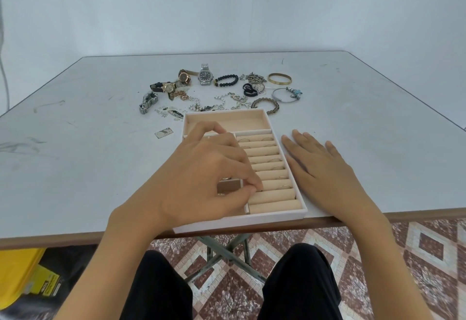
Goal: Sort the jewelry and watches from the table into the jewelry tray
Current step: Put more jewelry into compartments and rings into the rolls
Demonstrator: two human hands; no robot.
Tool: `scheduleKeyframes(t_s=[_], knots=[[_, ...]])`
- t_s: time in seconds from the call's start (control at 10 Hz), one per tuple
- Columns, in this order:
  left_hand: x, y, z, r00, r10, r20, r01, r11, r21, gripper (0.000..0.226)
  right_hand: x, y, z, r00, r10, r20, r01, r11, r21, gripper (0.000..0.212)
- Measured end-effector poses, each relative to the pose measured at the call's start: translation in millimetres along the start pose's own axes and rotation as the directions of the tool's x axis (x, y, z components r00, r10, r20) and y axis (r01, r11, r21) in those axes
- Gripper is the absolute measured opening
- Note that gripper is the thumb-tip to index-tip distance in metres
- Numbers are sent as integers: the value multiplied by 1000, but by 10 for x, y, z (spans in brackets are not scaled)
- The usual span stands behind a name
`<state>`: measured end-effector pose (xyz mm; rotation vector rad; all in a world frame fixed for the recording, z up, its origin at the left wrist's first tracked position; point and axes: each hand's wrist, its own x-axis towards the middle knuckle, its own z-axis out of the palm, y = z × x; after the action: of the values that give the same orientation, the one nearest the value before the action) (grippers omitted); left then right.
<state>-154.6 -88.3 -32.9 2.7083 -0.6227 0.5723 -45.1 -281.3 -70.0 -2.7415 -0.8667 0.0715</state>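
While I am sitting at the pale worktop (75, 143), the white jewelry tray (239, 221) is lying at its near edge, its front wall reaching that edge. My left hand (206, 176) is hovering over the tray's left half and hiding most of it, and my curled fingers (253, 183) are pinching together with the thumb at the beige ring rolls (272, 183); whether a ring is sitting between them I cannot tell. My right hand (320, 171) is resting flat on the worktop just beside the tray's right wall, its fingers lying straight and holding nothing. Beyond the tray's far wall the unsorted pieces are lying scattered: a silver watch (206, 75) is sitting near the back, a gold bangle (279, 78) is lying to its right, and a black bead bracelet (227, 80) is lying between them. A few thin rings (243, 140) are already sitting in the slots between the rolls.
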Motion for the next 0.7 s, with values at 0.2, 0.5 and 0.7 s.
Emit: scheduleKeyframes(t_s=[0.2, 0.5, 0.7], knots=[[4, 1, 22, 1000, -2, 17, 2, 1000, 14, 11, 4, -2, 0, 1000, -1, 4, 1, 1000, -3, 52], [5, -33, 42, 1000, 9, 19, -9, 1000, -2, 12, 3, -4, -2, 1000, 0, 8, 0, 1000, -8, 52], [-38, -152, 26, 998, -48, -41, 40, 985, -165, 17, 4, -5, -12, 1000, 2, 17, -2, 1000, -12, 53]])
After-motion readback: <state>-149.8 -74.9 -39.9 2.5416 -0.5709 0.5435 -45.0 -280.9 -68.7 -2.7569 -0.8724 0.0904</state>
